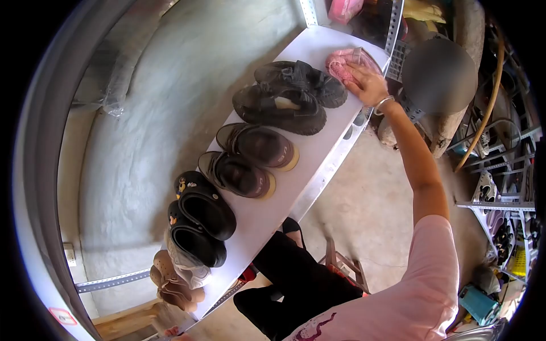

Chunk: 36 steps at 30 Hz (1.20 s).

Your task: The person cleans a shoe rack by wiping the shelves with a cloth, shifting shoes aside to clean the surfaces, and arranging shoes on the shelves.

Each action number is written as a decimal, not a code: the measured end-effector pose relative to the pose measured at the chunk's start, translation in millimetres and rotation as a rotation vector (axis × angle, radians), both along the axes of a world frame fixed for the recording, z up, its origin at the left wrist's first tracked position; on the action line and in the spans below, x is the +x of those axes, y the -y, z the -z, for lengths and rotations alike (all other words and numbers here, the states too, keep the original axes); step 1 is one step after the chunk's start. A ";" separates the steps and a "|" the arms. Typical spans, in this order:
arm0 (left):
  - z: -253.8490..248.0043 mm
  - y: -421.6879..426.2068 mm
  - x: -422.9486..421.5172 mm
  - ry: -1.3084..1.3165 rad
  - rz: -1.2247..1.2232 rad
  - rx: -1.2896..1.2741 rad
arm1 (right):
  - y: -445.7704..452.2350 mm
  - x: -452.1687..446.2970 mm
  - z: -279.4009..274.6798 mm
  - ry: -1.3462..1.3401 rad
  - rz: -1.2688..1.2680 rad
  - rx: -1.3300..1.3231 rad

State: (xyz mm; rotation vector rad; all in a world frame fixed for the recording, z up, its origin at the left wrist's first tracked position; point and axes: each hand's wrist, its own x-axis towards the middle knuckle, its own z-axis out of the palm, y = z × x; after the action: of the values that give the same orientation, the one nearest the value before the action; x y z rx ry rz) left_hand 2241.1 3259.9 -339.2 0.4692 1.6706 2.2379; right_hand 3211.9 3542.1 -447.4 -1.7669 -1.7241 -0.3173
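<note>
My right hand [369,85], with a bracelet at the wrist, is closed over a bunched, fuzzy pink cloth [340,63] at the far end of a white shelf board [310,162]. Part of the cloth is hidden under the fingers. Nearest to this hand is a pair of black shoes [278,108]. At the bottom edge a small bit of what looks like my left hand [172,331] shows beside the near end of the board; its fingers are too cut off to read.
Along the board stand dark sandals [259,148], black clogs [207,213], pale shoes [187,267] and tan clogs [168,281]. A grey wall [136,170] borders the left. A perforated metal post [393,25] rises at the far end. Shoe racks [495,207] and a teal container [479,305] are at right.
</note>
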 end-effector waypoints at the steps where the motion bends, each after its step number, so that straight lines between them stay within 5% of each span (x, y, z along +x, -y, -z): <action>1: 3.2 -3.0 2.0 0.008 -0.017 0.003 | -4.5 5.4 1.3 -0.004 -0.027 -0.085; 5: 0.1 -26.7 32.6 0.031 -0.058 -0.013 | -39.3 37.5 10.1 0.005 0.037 -0.180; 7: 1.2 -37.4 46.6 0.045 -0.071 -0.019 | -62.1 43.2 -14.1 -0.068 0.433 -0.387; 10: 4.6 -56.6 65.1 0.072 -0.081 -0.024 | -102.6 60.8 1.7 -0.023 0.671 -0.155; 14: 12.6 -78.3 77.9 0.089 -0.066 -0.044 | -115.2 13.9 -10.8 -0.213 0.028 -0.451; 15: 15.8 -84.1 81.0 0.100 -0.062 -0.060 | -127.1 7.0 17.1 -0.094 -0.413 -0.014; 17: 17.8 -89.0 84.8 0.099 -0.058 -0.076 | -112.1 -8.2 -7.6 -0.114 -0.415 -0.040; 19: 15.9 -92.7 87.9 0.092 -0.055 -0.085 | -115.9 -2.6 -24.3 0.047 0.149 -0.554; 23: 14.6 -102.1 95.1 0.086 -0.049 -0.070 | -141.7 81.6 6.7 -0.171 0.764 -0.210; 26: 17.0 -113.4 96.0 0.084 -0.050 -0.072 | -144.7 53.4 -11.6 -0.088 0.774 -0.195; 29: 23.3 -120.4 99.4 0.086 -0.057 -0.082 | -157.5 21.8 -13.9 0.266 0.428 -0.223; 31: 25.1 -124.3 104.0 0.078 -0.059 -0.105 | -187.3 11.5 6.5 -0.086 -0.069 -0.208; 32: 26.2 -126.7 106.5 0.076 -0.059 -0.110 | -198.3 5.8 19.7 0.141 -0.274 0.045; 36: 27.3 -134.5 112.5 0.074 -0.061 -0.122 | -198.5 -6.4 13.8 -0.108 -0.419 0.008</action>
State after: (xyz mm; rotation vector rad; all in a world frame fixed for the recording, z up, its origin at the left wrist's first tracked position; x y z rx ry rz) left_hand 2353.6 3394.4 -366.6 0.3059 1.7921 2.1519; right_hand 3205.5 3740.6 -461.2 -1.3442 -1.9519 -0.0456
